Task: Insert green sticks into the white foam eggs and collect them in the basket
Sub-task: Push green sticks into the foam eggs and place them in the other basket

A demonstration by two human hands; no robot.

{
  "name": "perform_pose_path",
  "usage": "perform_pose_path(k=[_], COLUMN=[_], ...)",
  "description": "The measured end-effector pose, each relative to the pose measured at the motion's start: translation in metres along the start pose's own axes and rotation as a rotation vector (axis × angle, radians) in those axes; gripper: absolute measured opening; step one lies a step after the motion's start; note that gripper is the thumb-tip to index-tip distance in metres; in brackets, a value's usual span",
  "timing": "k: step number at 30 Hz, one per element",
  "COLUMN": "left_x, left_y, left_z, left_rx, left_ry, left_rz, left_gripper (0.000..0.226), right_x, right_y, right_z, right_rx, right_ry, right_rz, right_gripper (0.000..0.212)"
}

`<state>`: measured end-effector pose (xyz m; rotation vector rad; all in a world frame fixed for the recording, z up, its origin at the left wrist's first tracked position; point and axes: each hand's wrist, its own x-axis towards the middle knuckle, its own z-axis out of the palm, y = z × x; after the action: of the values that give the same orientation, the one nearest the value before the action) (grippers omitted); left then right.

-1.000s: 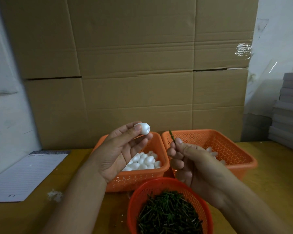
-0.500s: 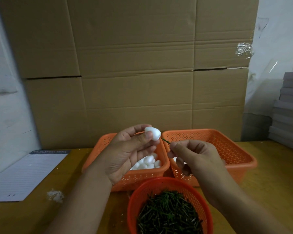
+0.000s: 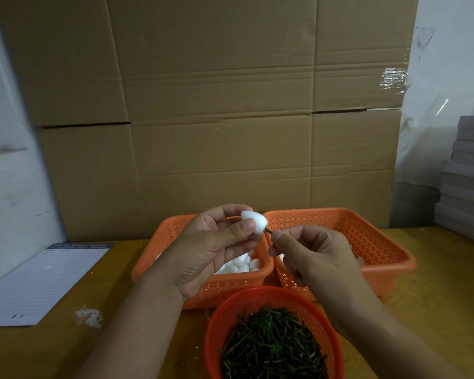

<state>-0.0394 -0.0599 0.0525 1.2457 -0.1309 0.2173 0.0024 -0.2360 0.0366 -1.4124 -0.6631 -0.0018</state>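
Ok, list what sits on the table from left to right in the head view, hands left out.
Lined notepad → white foam crumbs → basket of white foam eggs → round basket of green sticks → right orange basket.

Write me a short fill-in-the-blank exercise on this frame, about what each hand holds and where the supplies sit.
1. The left hand holds a white foam ____ between thumb and fingers.
2. The right hand pinches a thin ____ stick whose tip meets the foam.
3. The loose sticks lie piled in the ____ orange basket nearest the camera.
4. The spare eggs lie in the ____ of the two rectangular baskets.

Missing words: egg; green; round; left
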Motion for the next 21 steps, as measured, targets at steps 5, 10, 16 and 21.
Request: perform_pose_path(k=[5,10,16,21], left_x=[-0.0010,-0.0004,0.0003,-0.0006], left_y=[0.0004,-0.0007,-0.0035,-0.0043], left_z=[0.0015,0.0018,0.0013,0.0002], left_rx=[0.033,0.030,0.069,0.094], left_ry=[0.008,-0.002,-0.012,-0.023], left_rz=[0.002,0.001,-0.004,-0.016], left_gripper=[0.035,0.024,0.031,0.029], right_x=[-0.0005,-0.0004,-0.0014,-0.0020], right_y=[0.0017,0.0043,0.0063,0.0067], right_z=[0.0007,-0.0001,0.0012,0.0020], right_rx=[-0.013,-0.025,-0.056,-0.048], right_ry=[-0.003,-0.001,-0.016,-0.025], right_rz=[-0.001,0.013,0.017,0.026], right_gripper=[0.025,0.026,0.025,0.025])
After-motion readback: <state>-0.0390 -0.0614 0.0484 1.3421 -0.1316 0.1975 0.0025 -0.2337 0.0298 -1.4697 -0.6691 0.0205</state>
